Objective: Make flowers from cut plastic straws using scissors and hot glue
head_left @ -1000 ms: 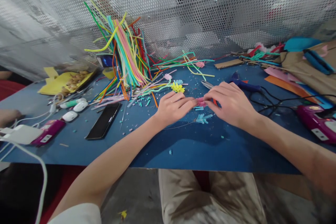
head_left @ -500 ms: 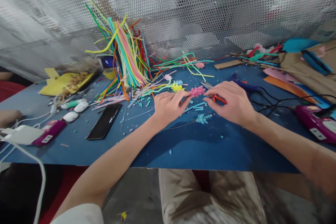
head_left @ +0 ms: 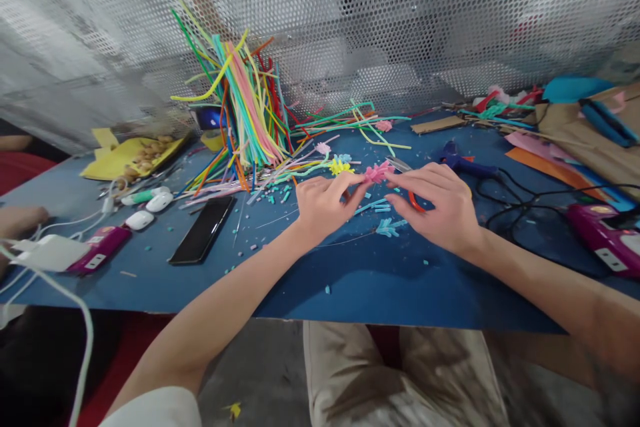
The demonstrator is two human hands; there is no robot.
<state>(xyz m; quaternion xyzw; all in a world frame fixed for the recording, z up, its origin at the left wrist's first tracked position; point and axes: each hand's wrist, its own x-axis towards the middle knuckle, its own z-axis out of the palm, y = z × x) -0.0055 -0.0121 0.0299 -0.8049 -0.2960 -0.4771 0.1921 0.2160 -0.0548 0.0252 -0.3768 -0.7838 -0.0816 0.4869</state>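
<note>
My left hand (head_left: 327, 203) is closed, its thumb and index finger pinching a fuzzy pink pipe-cleaner flower (head_left: 377, 172). My right hand (head_left: 435, 203) reaches in from the other side; its index fingertip touches the flower's right end, while the thumb stands apart below. Partly hidden by my right hand are scissors with red handles (head_left: 415, 202), their blades showing above the fingers. Just below the hands lies a light blue pipe-cleaner piece (head_left: 389, 227) on a thin wire. A yellow fuzzy flower (head_left: 341, 167) lies beyond my left hand.
A bundle of pipe cleaners (head_left: 250, 100) stands at the back left. A phone (head_left: 203, 230), purple power strip (head_left: 103, 248) and yellow tray (head_left: 123, 157) lie left. A blue glue gun (head_left: 467, 161) with its cable lies right. Another person's hand (head_left: 23, 221) rests at the left edge.
My right hand's fingers have moved onto the pink flower's right end, with the thumb now spread lower. The other person's hand shows more at the left edge.
</note>
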